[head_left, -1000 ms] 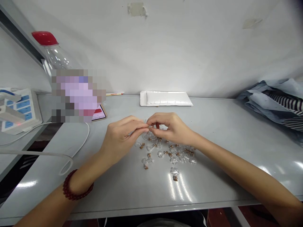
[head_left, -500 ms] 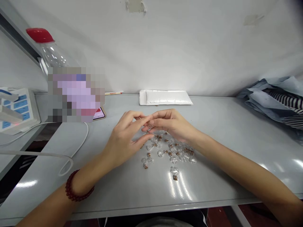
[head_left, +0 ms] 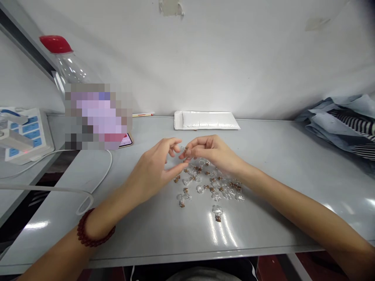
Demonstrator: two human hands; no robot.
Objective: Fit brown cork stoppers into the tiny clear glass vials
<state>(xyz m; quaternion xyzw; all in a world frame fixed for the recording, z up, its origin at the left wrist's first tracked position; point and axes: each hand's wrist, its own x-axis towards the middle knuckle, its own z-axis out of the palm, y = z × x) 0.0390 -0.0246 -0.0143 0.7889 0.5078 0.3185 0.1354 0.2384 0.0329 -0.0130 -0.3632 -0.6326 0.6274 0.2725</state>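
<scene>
Grips a tiny clear bottle (head_left: 183,149) in the right hand (head_left: 211,151), mid-frame, pinched between thumb and fingertips, probably because of small size and thin, brittle-looking walls. Hides much of it behind the fingers, so cannot tell exact shape. Holds the left hand (head_left: 150,166) open just left of centre, fingers curled, thumb parted and near the right fingertips, apparently gripping nothing; likely kept close for steadying. Shows more small bottles (head_left: 216,196) with brown stoppers lying loose on the grey table (head_left: 146,238), centre and just right of it, below the hands, probably within easy reach. Shows a lone bottle (head_left: 217,211) lower down, apart from the cluster, stopper toward the bottom edge. Sets a white packet (head_left: 208,120) flat by the wall, upper centre, seemingly out of the hands' way. Also has a power strip (head_left: 25,136) at far left, red-capped bottle (head_left: 70,68) upper left, folded fabric (head_left: 336,121) at right
</scene>
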